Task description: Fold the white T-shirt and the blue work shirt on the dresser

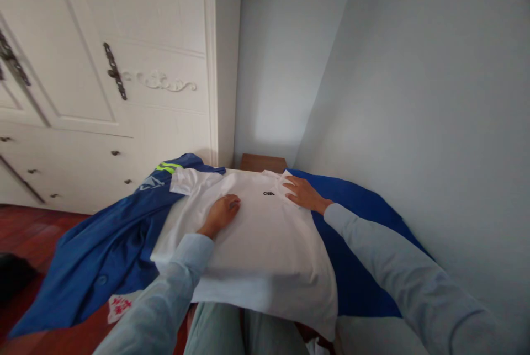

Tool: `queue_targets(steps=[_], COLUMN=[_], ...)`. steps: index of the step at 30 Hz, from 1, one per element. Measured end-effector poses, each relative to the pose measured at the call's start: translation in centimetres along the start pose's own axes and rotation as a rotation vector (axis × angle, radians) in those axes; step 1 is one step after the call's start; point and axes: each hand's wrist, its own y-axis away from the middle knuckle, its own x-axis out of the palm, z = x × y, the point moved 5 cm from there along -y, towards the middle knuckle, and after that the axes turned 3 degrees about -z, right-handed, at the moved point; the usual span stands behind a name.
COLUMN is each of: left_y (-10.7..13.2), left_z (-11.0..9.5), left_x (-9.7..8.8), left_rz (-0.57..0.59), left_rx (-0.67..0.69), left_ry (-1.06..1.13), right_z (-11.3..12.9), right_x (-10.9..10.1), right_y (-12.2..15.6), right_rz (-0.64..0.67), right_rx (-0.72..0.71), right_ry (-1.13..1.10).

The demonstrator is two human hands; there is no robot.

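A white T-shirt [265, 244] with small black lettering lies spread flat in front of me, its near edge hanging over the front. My left hand [221, 212] rests on the shirt's left chest area with the fingers curled down against the cloth. My right hand [301, 193] lies flat and open on the shirt near its collar and right shoulder, just right of the lettering. Both arms wear light blue sleeves.
A blue garment [103, 250] with neon yellow stripes and a white label drapes off to the left. Blue cloth [360, 266] covers the surface on the right, against a white wall. A white wardrobe [103, 68] with dark handles stands at left, above a red wood floor.
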Motion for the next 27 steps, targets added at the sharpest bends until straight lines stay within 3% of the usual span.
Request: queue_targets(steps=[4, 7, 11, 14, 18, 20, 22, 25, 27], left_y=[0.2, 0.4, 0.5, 0.6, 0.4, 0.1, -0.2, -0.4, -0.7], left_z=[-0.3, -0.3, 0.1, 1.0, 2.8, 4.0, 5.5, 7.4, 8.0], left_x=[-0.3, -0.5, -1.6, -4.4, -10.0, -12.5, -14.1, -14.7, -14.5], left_rz=[-0.029, -0.061, -0.164, -0.311, -0.486, -0.445, -0.313, -0.094, -0.038], left_rx=[-0.012, -0.033, -0.095, -0.207, -0.369, -0.475, -0.603, -0.681, -0.678], left_ry=[0.083, 0.099, 0.116, 0.035, -0.189, -0.378, -0.567, -0.614, -0.574], right_z=[-1.0, -1.7, -2.2, -2.2, -2.2, -2.1, -2.1, -2.0, -2.0], right_x=[3.5, 5.4, 6.1, 6.1, 6.1, 6.1, 6.1, 6.1, 6.2], right_y=[0.5, 1.2, 1.7, 1.7, 1.7, 1.7, 1.7, 1.6, 1.6], right_rz=[0.098, 0.053, 0.000, -0.016, -0.022, -0.018, -0.021, -0.024, -0.019], right_rx=[0.074, 0.079, 0.072, 0.082, 0.092, 0.098, 0.104, 0.103, 0.102], right_ry=[-0.085, -0.157, -0.184, -0.205, -0.224, -0.235, -0.248, -0.250, -0.245])
